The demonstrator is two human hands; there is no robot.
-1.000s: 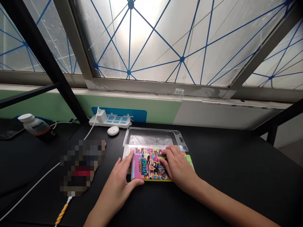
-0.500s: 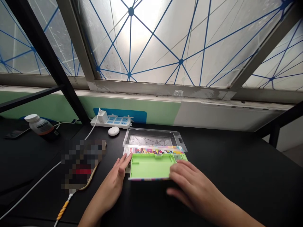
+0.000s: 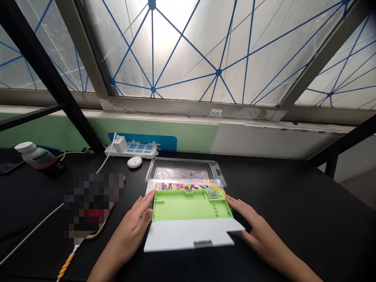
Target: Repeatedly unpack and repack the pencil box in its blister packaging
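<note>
A pencil case lies open on the black desk, its green inner tray [image 3: 190, 204] facing up and its white lid flap [image 3: 192, 234] folded out toward me. My left hand [image 3: 133, 223] rests flat against the tray's left end, fingers stretched out. My right hand [image 3: 255, 227] lies flat by the tray's right end and touches the flap's right corner, fingers spread. Behind the case lies a colourful printed card [image 3: 188, 185], and behind that a clear plastic package shell [image 3: 185, 172].
A white power strip [image 3: 132, 149] with a plugged charger sits by the wall, a small white oval device [image 3: 134, 161] in front of it. A white-capped bottle [image 3: 37, 156] lies far left. A blurred object [image 3: 91, 205] and a white cable [image 3: 35, 231] lie left of my hands.
The colourful lid was swung open toward me and now lies flat with its white inside up. My right hand moved from the lid to the right end of the case.
</note>
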